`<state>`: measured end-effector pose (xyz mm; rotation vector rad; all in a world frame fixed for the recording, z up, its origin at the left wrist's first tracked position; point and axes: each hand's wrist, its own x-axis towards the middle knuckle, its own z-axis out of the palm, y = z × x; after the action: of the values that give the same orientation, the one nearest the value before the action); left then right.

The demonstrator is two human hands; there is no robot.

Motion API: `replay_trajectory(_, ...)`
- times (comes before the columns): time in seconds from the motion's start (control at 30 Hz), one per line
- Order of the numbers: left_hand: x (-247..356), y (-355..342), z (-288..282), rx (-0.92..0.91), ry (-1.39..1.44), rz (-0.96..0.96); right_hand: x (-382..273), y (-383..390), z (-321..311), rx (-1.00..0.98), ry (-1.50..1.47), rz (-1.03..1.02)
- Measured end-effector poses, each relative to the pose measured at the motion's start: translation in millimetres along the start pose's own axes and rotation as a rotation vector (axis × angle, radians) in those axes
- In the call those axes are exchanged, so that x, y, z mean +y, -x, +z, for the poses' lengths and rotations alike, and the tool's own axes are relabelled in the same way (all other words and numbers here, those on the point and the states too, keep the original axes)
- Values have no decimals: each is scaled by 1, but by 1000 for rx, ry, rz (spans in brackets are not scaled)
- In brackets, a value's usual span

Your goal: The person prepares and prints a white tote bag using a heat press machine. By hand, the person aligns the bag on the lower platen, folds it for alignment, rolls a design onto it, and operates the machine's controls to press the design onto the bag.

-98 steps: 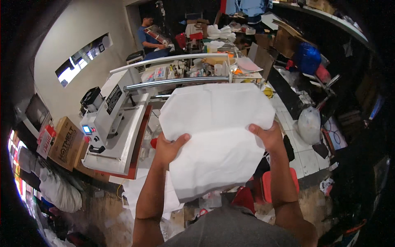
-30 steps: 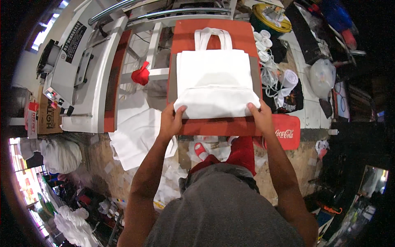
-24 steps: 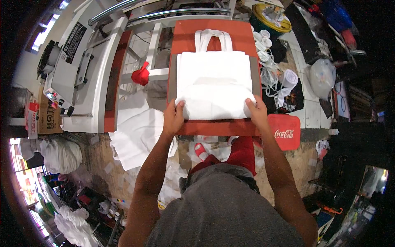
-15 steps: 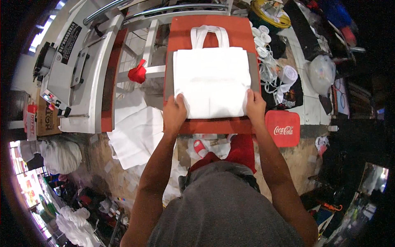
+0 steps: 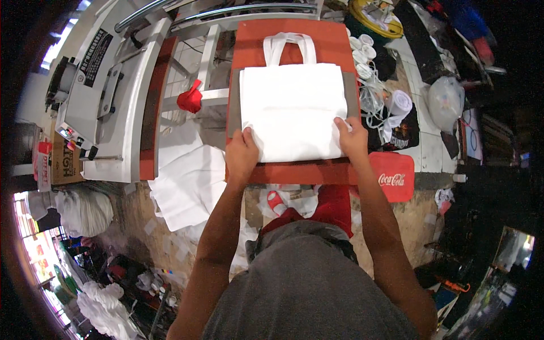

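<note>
A white fabric tote bag (image 5: 292, 102) lies flat with its two handles pointing away from me, over a grey pad on a red-orange press platen (image 5: 246, 39). My left hand (image 5: 242, 150) grips the bag's lower left edge, fingers bent round it and thumb near the surface. On the lower right edge, my right hand (image 5: 351, 139) holds the bag with its thumb on top, a little higher than the left. The fingertips under both edges are hidden.
The white press machine (image 5: 90, 119) with a second platen stands left, beside a red cloth (image 5: 190, 99) on its frame. Loose white sheets (image 5: 187, 187) lie below. White rolls (image 5: 399, 102), a yellow-rimmed bucket (image 5: 374, 17), a red plastic panel (image 5: 391, 175) and a plastic sack (image 5: 445, 102) are right.
The bag went from being held raised to lying on the platen, and its turned-up lower part now lies flat. My hands moved slightly up its sides, the right one most recently.
</note>
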<state>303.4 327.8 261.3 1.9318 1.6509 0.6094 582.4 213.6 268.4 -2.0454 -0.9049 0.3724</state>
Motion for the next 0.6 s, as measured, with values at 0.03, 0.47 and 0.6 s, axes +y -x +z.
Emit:
replay_trajectory(0.03, -2, -1, 1, 19, -20, 19, -1, 0, 2, 9, 18, -5)
replay_trajectory(0.47, -6, 7, -2, 72, -114, 34, -24, 5, 3, 81, 328, -114)
replay_trajectory(0.6, -1, -3, -18, 397, -32, 575, -7, -9, -4, 173, 135, -464)
